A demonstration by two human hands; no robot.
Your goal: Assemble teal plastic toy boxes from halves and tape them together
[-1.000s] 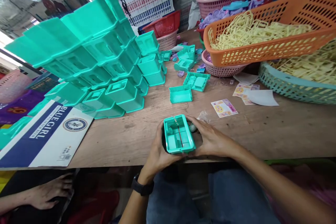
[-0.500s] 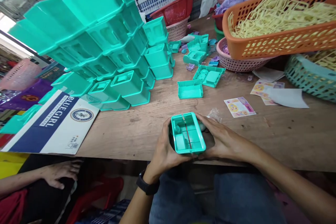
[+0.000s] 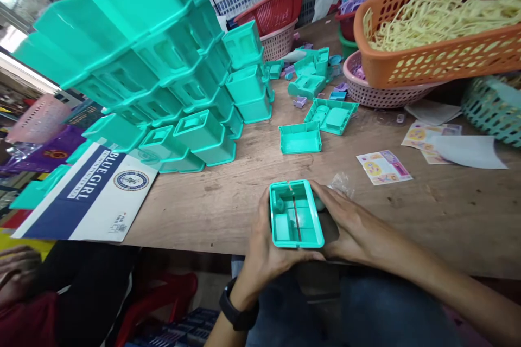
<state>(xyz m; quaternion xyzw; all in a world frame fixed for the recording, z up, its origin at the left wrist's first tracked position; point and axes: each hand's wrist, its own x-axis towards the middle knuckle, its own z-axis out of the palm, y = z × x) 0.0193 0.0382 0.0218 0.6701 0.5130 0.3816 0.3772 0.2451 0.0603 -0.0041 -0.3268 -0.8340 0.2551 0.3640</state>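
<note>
A teal plastic box (image 3: 303,217), its inside facing up with a thin gap between its two halves, is held at the table's front edge. My left hand (image 3: 266,241) wraps its left side and lower edge. Against its right side presses my right hand (image 3: 345,222), fingers partly hidden behind the box. Just beyond lies a teal half shell (image 3: 301,140), touching or close to another teal shell with inner parts (image 3: 334,117). Crumpled clear plastic (image 3: 342,184) is by my right fingers.
Stacked teal boxes (image 3: 166,43) rise at the left behind a white and blue carton (image 3: 101,195). An orange basket of yellow strips (image 3: 427,68) overhangs the right. Sticker sheets (image 3: 385,167) lie beneath it. Another person's hand (image 3: 18,271) is at lower left.
The gap along the top of the box looks different, with the box tilted slightly. The other person's hand has moved left. The whole view has shifted a little.
</note>
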